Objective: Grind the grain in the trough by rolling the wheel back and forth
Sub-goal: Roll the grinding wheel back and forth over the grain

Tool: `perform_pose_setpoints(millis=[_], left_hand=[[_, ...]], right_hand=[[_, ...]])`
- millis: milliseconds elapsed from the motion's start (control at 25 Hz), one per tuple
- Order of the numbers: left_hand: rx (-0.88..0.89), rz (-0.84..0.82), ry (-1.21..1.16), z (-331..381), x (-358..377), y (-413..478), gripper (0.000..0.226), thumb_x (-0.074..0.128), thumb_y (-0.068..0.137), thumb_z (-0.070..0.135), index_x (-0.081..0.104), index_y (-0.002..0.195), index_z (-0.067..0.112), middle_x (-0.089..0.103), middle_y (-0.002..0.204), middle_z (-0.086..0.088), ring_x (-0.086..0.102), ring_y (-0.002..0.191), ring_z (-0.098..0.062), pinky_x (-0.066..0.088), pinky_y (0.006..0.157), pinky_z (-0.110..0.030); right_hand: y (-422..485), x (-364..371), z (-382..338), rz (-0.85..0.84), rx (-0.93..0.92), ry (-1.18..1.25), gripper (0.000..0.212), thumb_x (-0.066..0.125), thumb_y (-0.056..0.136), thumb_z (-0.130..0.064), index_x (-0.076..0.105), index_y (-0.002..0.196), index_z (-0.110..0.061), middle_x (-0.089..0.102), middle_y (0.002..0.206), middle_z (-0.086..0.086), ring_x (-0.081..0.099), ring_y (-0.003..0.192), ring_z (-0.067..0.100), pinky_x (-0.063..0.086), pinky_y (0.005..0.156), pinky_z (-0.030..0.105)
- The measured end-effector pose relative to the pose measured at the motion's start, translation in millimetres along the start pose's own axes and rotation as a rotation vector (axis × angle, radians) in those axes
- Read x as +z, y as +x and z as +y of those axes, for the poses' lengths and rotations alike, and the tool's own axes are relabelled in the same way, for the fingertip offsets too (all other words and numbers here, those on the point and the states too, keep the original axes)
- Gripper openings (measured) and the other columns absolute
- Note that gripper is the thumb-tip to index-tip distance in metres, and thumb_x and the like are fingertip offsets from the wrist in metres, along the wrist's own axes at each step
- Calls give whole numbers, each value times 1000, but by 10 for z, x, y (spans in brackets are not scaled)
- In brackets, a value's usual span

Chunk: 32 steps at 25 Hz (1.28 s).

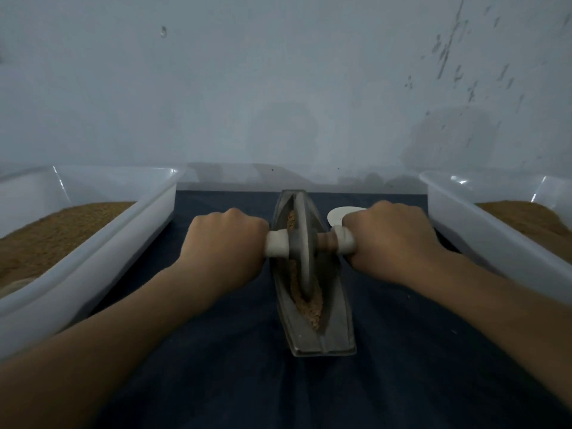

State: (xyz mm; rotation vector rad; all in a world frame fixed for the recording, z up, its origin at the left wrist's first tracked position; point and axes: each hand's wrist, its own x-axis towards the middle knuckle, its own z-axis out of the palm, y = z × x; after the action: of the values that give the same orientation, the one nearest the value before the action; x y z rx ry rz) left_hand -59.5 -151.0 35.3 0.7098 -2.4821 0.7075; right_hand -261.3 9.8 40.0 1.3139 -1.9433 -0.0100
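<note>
A grey boat-shaped metal trough lies lengthwise on a dark blue cloth, pointing away from me. A grey grinding wheel stands upright in its groove, around the trough's middle to far part. Brown grain lies in the groove in front of and behind the wheel. A white-wrapped axle handle runs through the wheel to both sides. My left hand grips the left end of the handle. My right hand grips the right end.
A white plastic tub with brown grain stands at the left, and a second tub with grain at the right. A small white round object lies behind my right hand. A pale wall rises just beyond the trough.
</note>
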Motion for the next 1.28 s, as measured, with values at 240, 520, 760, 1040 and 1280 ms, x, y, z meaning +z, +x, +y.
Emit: perform_pose_setpoints(millis=[240, 520, 760, 1040, 1280], left_hand=[[-51, -140, 11, 66, 24, 565, 12, 57, 91, 25, 66, 98, 23, 59, 85, -1, 63, 78, -26, 39, 59, -33], [80, 139, -39, -40, -41, -24, 61, 84, 48, 34, 27, 67, 31, 2, 61, 14, -5, 50, -6, 2, 50, -16], [-98, -33, 23, 88, 93, 505, 4, 60, 90, 26, 59, 88, 23, 60, 79, 0, 61, 70, -25, 36, 56, -32], [135, 126, -49, -221, 35, -168, 38, 69, 58, 46, 33, 64, 35, 19, 52, 14, 12, 40, -7, 8, 46, -15], [-206, -194, -176, -82, 244, 472, 12, 59, 89, 37, 60, 86, 25, 59, 81, 2, 57, 71, -23, 40, 62, -34]], right_hand=[[398, 126, -86, -280, 198, 244, 16, 64, 90, -42, 58, 88, -27, 64, 89, -2, 63, 83, 25, 39, 62, 31], [-173, -40, 6, 81, 26, 117, 43, 75, 49, -38, 34, 61, -31, 15, 54, -15, 8, 47, 2, 7, 48, 15], [399, 186, -96, -268, 219, 228, 19, 65, 92, -43, 58, 97, -27, 65, 95, 0, 62, 83, 26, 38, 63, 33], [-257, 2, 72, 138, -9, 140, 47, 78, 55, -28, 32, 64, -29, 13, 56, -14, 15, 46, 10, 6, 46, 16], [626, -13, -62, -248, 128, 111, 9, 67, 88, -29, 66, 94, -22, 61, 88, 2, 59, 78, 26, 39, 63, 31]])
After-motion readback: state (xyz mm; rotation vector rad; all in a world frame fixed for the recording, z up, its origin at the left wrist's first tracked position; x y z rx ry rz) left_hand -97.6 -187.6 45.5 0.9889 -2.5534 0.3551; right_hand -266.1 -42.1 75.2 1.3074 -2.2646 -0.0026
